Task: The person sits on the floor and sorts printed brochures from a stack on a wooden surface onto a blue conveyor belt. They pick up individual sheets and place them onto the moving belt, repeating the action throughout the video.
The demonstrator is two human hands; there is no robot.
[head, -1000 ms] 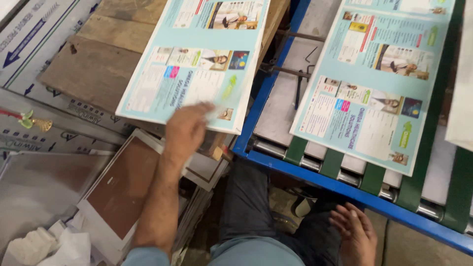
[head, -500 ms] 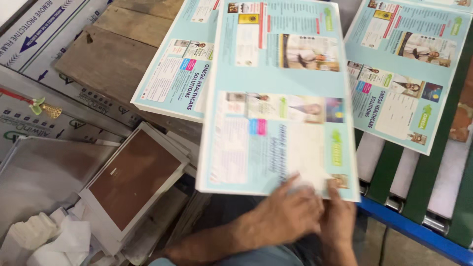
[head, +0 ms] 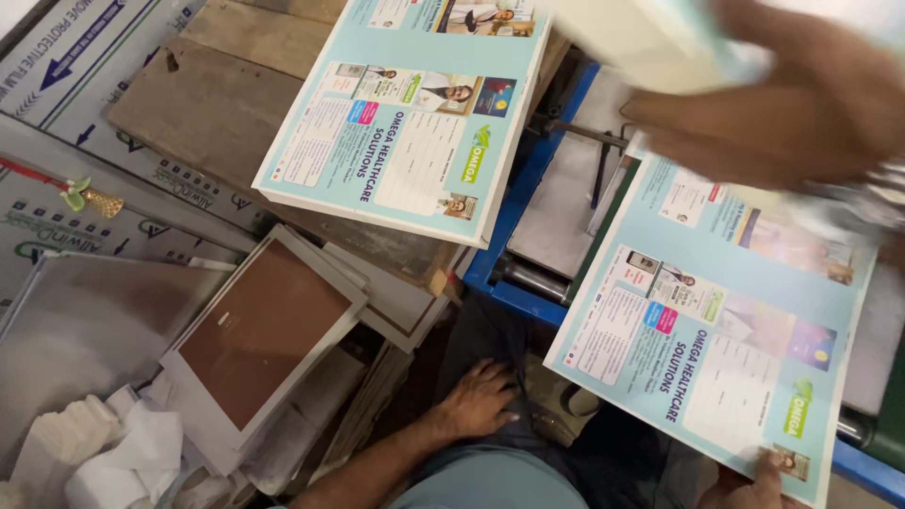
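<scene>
- Printed sheets were in three places: a pale-blue stack [head: 405,123] lay on the wooden surface [head: 198,104] at the upper left, and one loose sheet [head: 707,349] lay tilted over the blue machine frame [head: 509,283] at the right. A third, pale sheet [head: 632,33] was up in the air at the top right.
- The right hand [head: 782,104] was raised close to the camera against that airborne sheet. It was too blurred to tell whether the fingers pinched the sheet or only lay on it.
- The left hand [head: 481,401] held nothing and rested on the person's lap with its fingers loosely spread, well apart from every sheet.
- A bit of skin touched the loose sheet's lower corner at the bottom edge of the view, but it was cut off too much to tell what it was.
- A brown-faced plate [head: 264,330] in a grey border leaned beside the lap, with crumpled white paper [head: 113,452] near it at the lower left.
- Judging by the layout, the handling was partway along, with some sheets already piled, one on the frame and one in transit. The pictures did not show how many remained.
</scene>
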